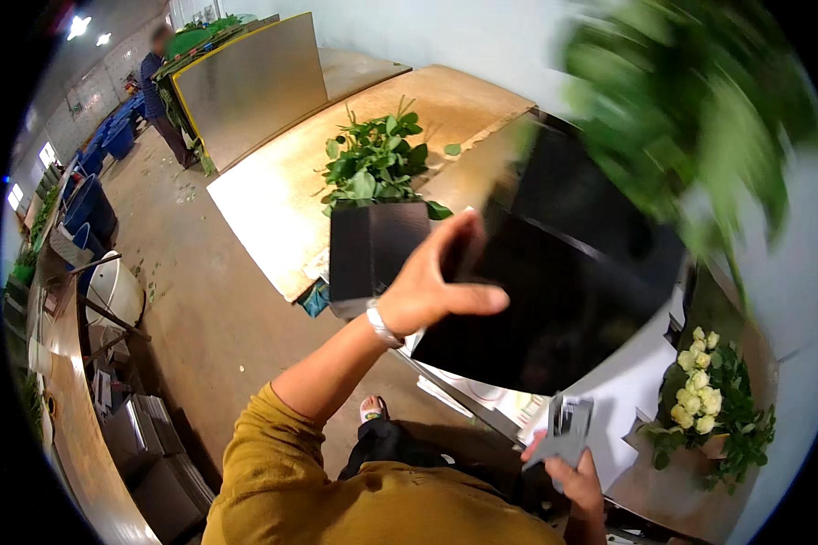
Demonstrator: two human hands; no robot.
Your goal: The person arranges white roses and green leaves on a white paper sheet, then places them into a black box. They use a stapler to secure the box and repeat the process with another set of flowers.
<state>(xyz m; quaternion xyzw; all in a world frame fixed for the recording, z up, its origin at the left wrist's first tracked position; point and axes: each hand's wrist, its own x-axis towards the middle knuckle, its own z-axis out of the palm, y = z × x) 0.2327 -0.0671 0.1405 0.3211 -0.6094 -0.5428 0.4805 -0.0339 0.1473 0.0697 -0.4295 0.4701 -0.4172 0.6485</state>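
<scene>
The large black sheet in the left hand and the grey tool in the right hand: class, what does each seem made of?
Large black sheet: probably matte paper or thin card; it curves under the left hand. Grey tool in the right hand: apparently metal with a dull sheen, possibly a stapler.

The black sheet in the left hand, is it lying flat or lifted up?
Lifted up. The left hand grips the black sheet by its edge, tilted above the table.

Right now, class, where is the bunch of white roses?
In the head view, the white roses sit at the lower right, beside the white paper and just right of the right hand.
</scene>
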